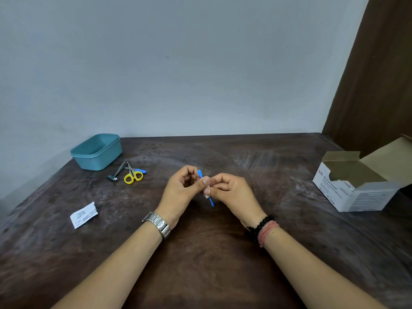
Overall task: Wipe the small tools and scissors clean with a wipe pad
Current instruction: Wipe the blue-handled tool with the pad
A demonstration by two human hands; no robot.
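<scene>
Both hands meet over the middle of the dark brown wooden table (223, 253), and between them is the slim blue plastic tool (199, 174), its long axis tilted, upper tip pointing away and a little left, lower tip (212, 202) poking out below toward the person. The left hand (182, 190) has its fingers curled round the upper stretch of the tool; the right hand (231, 191) pinches a small white wipe pad (207, 188) against the shaft, so the pad sits right at the middle, with bare blue showing at either end. By my reading, the stroke to come runs along that axis, and the right hand is the one placed to make it. The count: one blue tool in hand. Well off to the left lie one pair of yellow-handled scissors (133, 176), one metal nail clipper (117, 172) and one more blue-handled tool (141, 170), all bunched just beside a single teal plastic tub (96, 152). One torn white sachet (84, 215) lies nearer left; one open cardboard swab box (356, 186) stands far right.
</scene>
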